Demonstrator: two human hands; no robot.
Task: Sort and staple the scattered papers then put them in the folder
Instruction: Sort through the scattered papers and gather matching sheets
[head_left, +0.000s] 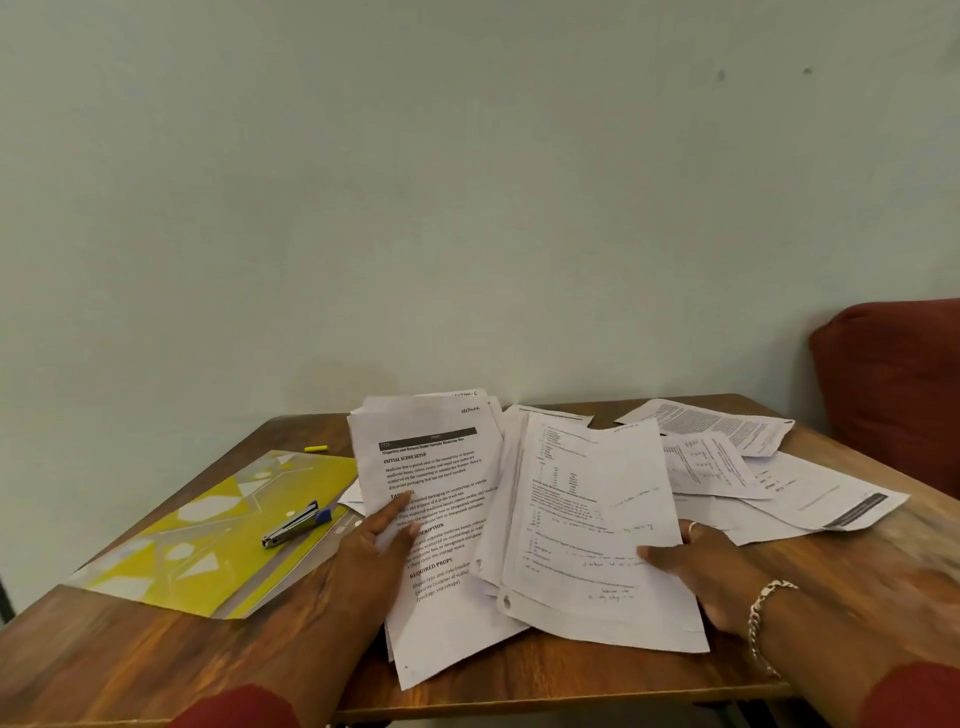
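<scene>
Sorting has only begun: the left hand (375, 540) pinches a printed stack (431, 499), the right hand (696, 566) grips another sheaf (587, 519), loose papers (769, 478) lie far right, stapler (291, 524) untouched on the empty yellow folder (208, 525), left on the desk (130, 654).

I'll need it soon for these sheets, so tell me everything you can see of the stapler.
The stapler is small, with a shiny metal top arm and a dark body ending in a blue rear end. It lies closed on its base, angled with the blue end pointing up and right. It rests on the yellow patterned folder at the left of the wooden table, near the folder's right edge. Neither hand touches it; the left hand holds papers just to its right.
</scene>
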